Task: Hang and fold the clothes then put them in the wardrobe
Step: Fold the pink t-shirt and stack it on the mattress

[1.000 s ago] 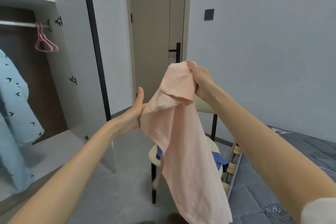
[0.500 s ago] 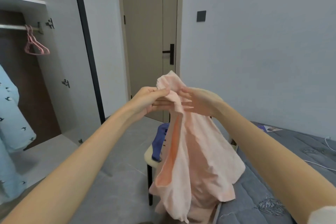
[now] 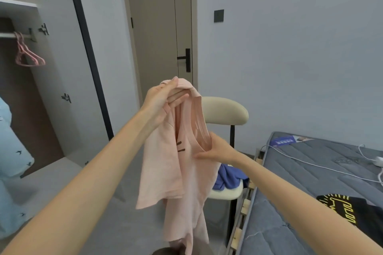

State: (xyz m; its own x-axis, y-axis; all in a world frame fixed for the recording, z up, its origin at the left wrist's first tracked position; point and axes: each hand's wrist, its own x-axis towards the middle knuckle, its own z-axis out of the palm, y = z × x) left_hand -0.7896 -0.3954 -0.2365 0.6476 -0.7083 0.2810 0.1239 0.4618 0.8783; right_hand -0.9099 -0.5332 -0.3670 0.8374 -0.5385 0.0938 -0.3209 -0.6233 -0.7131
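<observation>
1. We hold the shirt (image 3: pixel 182 172) in the air with both hands. It hangs in front of the chair (image 3: pixel 224 111), between the wardrobe (image 3: pixel 58 68) and the bed (image 3: pixel 300 182).
2. Left hand (image 3: pixel 162 99): raised. Thumb and fingers are closed on the top fold of the shirt and pinch the fabric between them.
3. Right hand (image 3: pixel 217 149): lower. The thumb lies over the neckline rim and the fingers press on the front below it, so the rim is gripped.
4. Shirt: pink. The neckline is stretched open between our two hands. One short sleeve hangs on the left, and the body hangs down to the lower frame edge. Dark printed marks show beside the neckline.
5. Wardrobe: open, at the left. Pink hangers (image 3: pixel 29 58) hang on its rail (image 3: pixel 8 35). A light-blue garment (image 3: pixel 12 151) hangs at the frame edge.
6. Chair: a blue garment (image 3: pixel 230 176) lies on the seat, partly hidden by the shirt.
7. Bed: a black garment (image 3: pixel 356 211) with yellow print lies near the right edge. A white cable (image 3: pixel 310 163) runs across the mattress.
</observation>
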